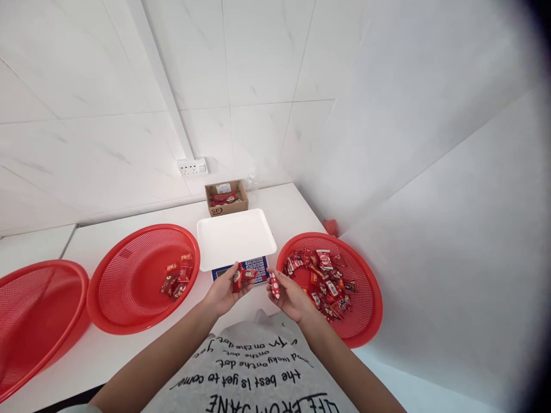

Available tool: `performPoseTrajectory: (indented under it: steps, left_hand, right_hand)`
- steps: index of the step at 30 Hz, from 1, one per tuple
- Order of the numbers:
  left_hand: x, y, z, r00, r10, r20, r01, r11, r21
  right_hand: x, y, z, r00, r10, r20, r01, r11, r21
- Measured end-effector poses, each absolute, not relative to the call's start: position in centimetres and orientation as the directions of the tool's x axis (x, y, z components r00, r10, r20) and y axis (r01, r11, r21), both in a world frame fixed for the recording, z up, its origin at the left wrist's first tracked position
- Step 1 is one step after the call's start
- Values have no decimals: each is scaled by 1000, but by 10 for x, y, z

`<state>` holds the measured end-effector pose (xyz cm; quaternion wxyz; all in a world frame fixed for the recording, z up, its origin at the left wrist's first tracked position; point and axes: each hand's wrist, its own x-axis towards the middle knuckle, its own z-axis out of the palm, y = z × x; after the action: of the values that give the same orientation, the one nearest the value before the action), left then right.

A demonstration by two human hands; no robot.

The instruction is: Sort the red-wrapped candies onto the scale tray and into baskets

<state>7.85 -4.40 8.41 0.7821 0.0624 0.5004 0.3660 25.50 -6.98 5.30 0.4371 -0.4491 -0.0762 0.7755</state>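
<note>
Left hand: gripping red packets
Right hand: pinching white-dotted packet
Right red mesh basket: many packets apparently left
Middle red mesh basket: few packets

White desk in a pale corner, under soft, even light
Behind it stands a tiled wall with faint grey veining and thin joints; a white cable cover slants down it to a white socket plate just above the desk. To the right rises a plain pale wall, crossed by a faint diagonal line and shaded greyish.
</note>
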Motion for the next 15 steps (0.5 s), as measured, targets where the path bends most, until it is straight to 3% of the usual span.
performPoseTrajectory:
  steps: [5, 15]
  left_hand:
    - [75, -35, 82, 246, 643, -725, -539, 713, 449]
    - [58, 55, 41, 89, 675, -733, -551, 646, 528]
  right_hand:
    - [251, -71, 50, -234, 734, -638, -626, -616, -479]
    - [259, -61, 41, -174, 751, -637, -661, -569, -489]
